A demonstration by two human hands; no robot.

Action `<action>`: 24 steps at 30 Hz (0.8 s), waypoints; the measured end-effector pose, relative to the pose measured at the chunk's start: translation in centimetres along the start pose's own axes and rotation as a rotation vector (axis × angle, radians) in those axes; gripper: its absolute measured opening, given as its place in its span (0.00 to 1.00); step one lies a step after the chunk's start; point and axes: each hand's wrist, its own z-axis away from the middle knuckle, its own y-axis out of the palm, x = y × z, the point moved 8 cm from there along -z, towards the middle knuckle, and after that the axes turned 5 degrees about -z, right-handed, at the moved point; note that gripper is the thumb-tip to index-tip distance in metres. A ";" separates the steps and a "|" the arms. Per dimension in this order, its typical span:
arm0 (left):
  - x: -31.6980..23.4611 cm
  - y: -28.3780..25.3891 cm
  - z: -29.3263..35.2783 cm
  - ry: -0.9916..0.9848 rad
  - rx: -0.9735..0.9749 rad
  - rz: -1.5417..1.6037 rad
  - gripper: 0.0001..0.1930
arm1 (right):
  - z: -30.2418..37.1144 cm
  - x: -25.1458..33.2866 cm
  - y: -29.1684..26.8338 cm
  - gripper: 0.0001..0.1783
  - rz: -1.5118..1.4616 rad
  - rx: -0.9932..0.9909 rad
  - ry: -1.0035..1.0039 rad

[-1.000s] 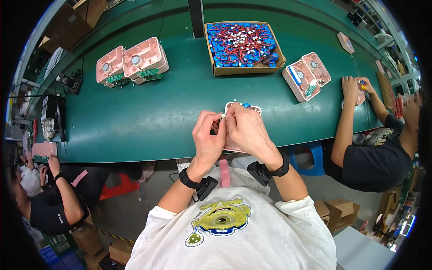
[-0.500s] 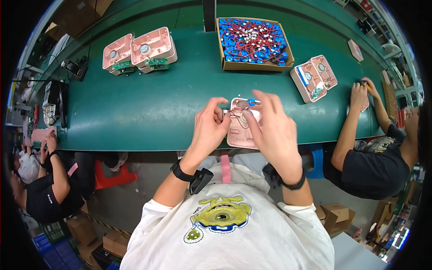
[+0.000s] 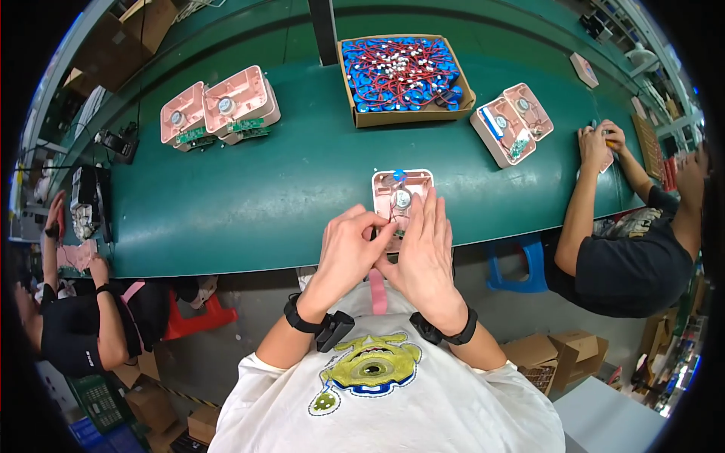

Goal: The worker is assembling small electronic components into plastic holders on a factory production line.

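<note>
A pink plastic housing point(image 3: 380, 185) lies before me near the table's front edge. Inside it are a round silver speaker point(image 3: 402, 198), dark thin wires and, at its far wall, a blue battery point(image 3: 399, 176). My left hand point(image 3: 349, 245) is over the housing's near left corner, thumb and forefinger pinched together by the wires; what they hold is too small to make out. Stretched flat, the fingers of my right hand point(image 3: 424, 253) lie along the housing's right side, its thumb near my left hand. Both hands hide the near part of the housing.
A carton point(image 3: 411, 117) of blue wired batteries stands at the back. Two pink housings point(image 3: 260, 83) with green boards lie at left, another open housing point(image 3: 495, 140) at right. Co-workers sit at both sides; one's hands point(image 3: 600, 140) work at the right.
Both hands have come nearer to me and closer together. The blue battery, earlier between them, now rests at the housing's far wall. My right fingers have straightened.
</note>
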 end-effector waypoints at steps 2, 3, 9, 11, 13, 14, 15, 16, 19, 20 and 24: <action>0.2 0.2 0.2 -0.017 0.034 0.025 0.09 | -0.1 -0.1 -0.2 0.56 0.015 0.001 0.003; 0.4 0.3 0.4 -0.027 0.049 0.037 0.09 | -0.1 -0.2 -0.3 0.55 0.032 0.006 0.001; 1.1 1.3 1.2 0.010 0.067 0.213 0.12 | -3.2 -2.1 -4.6 0.42 -0.145 -0.020 -0.237; 0.8 1.5 1.6 0.049 0.069 0.223 0.15 | -5.8 -1.1 -5.0 0.31 -0.274 0.003 -0.284; 0.7 1.7 2.2 0.067 0.052 0.191 0.17 | -8.0 -0.6 -4.3 0.26 -0.339 0.018 -0.306; 0.4 1.7 2.4 0.083 0.036 0.162 0.19 | -8.8 -0.5 -3.2 0.23 -0.295 0.022 -0.388; 0.2 1.7 2.5 0.095 0.015 0.132 0.21 | -9.5 -0.2 -2.0 0.20 -0.252 0.030 -0.476; 0.1 1.7 2.6 0.093 0.015 0.133 0.21 | -9.5 0.1 -1.3 0.17 -0.209 0.039 -0.562; 0.5 1.7 2.3 0.081 0.021 0.151 0.22 | -9.5 -0.3 -2.7 0.15 -0.255 -0.023 -0.587; 0.8 1.4 2.3 0.071 0.014 0.150 0.22 | -9.4 -0.3 -3.3 0.15 -0.276 -0.056 -0.592; 1.1 0.7 1.4 0.070 0.049 0.182 0.20 | -8.2 0.4 -5.1 0.15 -0.419 0.002 -0.578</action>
